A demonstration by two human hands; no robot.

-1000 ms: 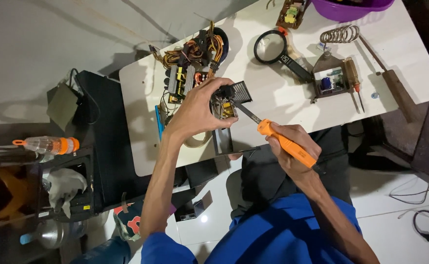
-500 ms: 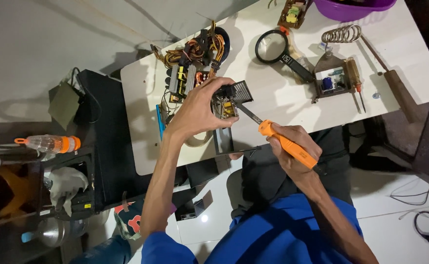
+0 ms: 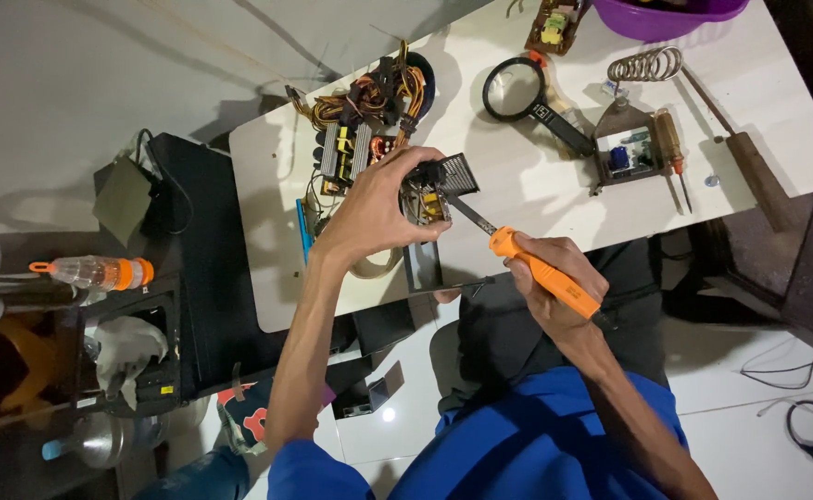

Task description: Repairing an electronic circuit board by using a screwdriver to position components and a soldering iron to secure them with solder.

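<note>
Little is changed: the small part (image 3: 422, 196) is still gripped by the left hand (image 3: 378, 208), the orange iron (image 3: 541, 273) by the right hand (image 3: 554, 282); soldering looks unfinished.

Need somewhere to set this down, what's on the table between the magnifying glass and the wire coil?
Head view: between the magnifying glass and wire coil lies mostly bare white table.

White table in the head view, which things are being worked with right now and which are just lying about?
In hand:
- left hand gripping the small finned electronic part
- right hand holding the orange-handled soldering iron, tip at that part

Lying about:
- black round magnifying glass
- wired circuit board
- purple bowl
- metal coil stand
- wooden-handled screwdriver
</note>
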